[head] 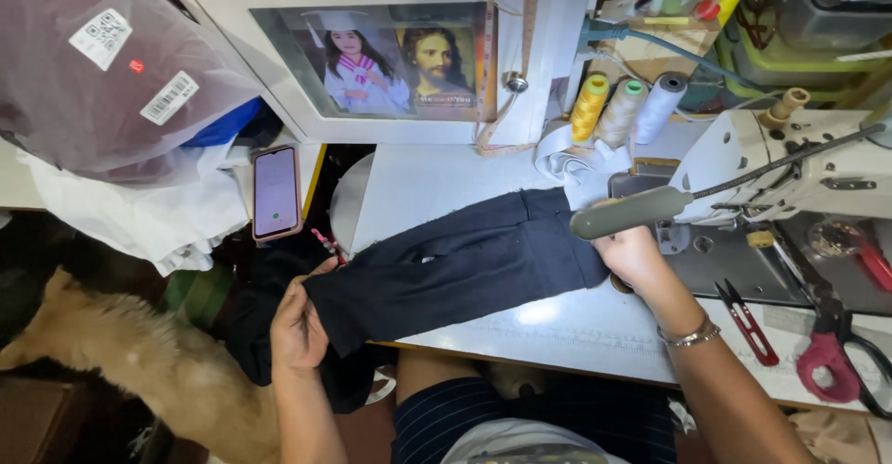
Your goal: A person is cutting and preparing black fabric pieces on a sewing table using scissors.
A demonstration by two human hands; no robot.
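A long strip of black cloth (pixel 455 264) lies stretched across the white sewing table (pixel 595 329). My left hand (pixel 297 325) grips its near-left end off the table's edge, fingers folded over the cloth. My right hand (pixel 632 250) holds the cloth's right end beside the white sewing machine (pixel 790 162), partly under the grey lamp head (pixel 630 211) on its gooseneck. A metal bracelet (pixel 689 336) sits on my right wrist.
Red thread snips (pixel 748 320) and big red-handled scissors (pixel 836 352) lie at the right. Three thread cones (pixel 624 106) stand behind the cloth. A phone (pixel 276 192) rests at the left, near a bagged garment (pixel 102 65). A tan dog (pixel 158 362) lies on the floor at lower left.
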